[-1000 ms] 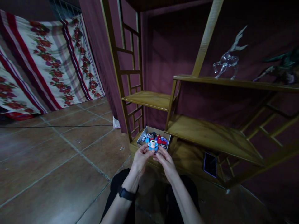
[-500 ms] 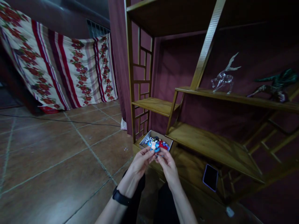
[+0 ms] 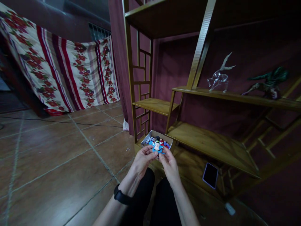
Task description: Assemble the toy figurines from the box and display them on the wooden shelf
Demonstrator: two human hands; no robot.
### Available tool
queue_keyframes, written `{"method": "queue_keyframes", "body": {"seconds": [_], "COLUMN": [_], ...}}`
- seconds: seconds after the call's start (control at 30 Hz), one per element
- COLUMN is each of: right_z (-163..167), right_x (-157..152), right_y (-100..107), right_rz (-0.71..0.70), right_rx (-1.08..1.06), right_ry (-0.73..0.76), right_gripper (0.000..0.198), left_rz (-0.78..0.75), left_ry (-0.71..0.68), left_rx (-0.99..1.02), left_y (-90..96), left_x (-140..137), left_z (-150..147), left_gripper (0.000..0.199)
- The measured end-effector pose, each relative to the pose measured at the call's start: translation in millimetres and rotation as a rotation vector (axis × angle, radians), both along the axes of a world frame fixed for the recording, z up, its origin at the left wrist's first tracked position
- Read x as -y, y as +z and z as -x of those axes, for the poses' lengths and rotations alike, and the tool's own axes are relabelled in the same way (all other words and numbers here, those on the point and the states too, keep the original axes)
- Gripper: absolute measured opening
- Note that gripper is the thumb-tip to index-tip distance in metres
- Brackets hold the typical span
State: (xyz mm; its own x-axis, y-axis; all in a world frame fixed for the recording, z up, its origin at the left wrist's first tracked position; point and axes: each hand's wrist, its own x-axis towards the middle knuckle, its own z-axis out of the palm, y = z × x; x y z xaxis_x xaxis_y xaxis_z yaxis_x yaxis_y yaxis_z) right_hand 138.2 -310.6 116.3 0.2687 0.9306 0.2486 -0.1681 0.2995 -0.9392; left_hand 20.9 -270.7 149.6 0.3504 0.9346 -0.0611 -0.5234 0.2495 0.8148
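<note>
Between my two hands is a small blue toy figurine (image 3: pixel 157 147) with a pale middle; its finer details are too small to make out. My left hand (image 3: pixel 142 160) pinches it from the left side, and a dark watch sits on that wrist. My right hand (image 3: pixel 168 161) grips it from the right with fingertips and thumb. Just behind the hands, a shallow open box (image 3: pixel 146 138) on the low shelf holds several more small figurines (image 3: pixel 161 140) in red, blue, white and black. My fingers and the held toy hide the front of the box.
A wooden shelf unit (image 3: pixel 197 141) rises in front and to the right. On it stand a clear glass deer figure (image 3: pixel 219 78) and a dark green figure (image 3: pixel 268 83). A phone (image 3: pixel 210 175) lies on the lowest board, with a small white object (image 3: pixel 229 208) nearby. Tiled floor (image 3: pixel 58 169) extends left.
The blue figurine has been turned a little in my fingers and now faces more upward. My view has shifted slightly to the right; both hands keep hold of it.
</note>
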Motion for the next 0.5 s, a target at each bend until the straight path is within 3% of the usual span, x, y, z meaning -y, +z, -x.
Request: {"method": "queue_keyframes", "body": {"seconds": [0.23, 0.5], "right_z": [13, 29], "right_x": [-13, -33], "right_y": [8, 19], "right_rz": [-0.011, -0.008], "right_rx": [-0.006, -0.03], "right_ry": [-0.012, -0.014], "right_gripper": [0.046, 0.042], "left_rz": [-0.189, -0.106], "left_ry": [0.064, 0.016], "left_rx": [-0.111, -0.056], "left_y": [6.1, 13.5], "left_x": [-11, -32], "left_z": [10, 26], "left_gripper": [0.05, 0.051]}}
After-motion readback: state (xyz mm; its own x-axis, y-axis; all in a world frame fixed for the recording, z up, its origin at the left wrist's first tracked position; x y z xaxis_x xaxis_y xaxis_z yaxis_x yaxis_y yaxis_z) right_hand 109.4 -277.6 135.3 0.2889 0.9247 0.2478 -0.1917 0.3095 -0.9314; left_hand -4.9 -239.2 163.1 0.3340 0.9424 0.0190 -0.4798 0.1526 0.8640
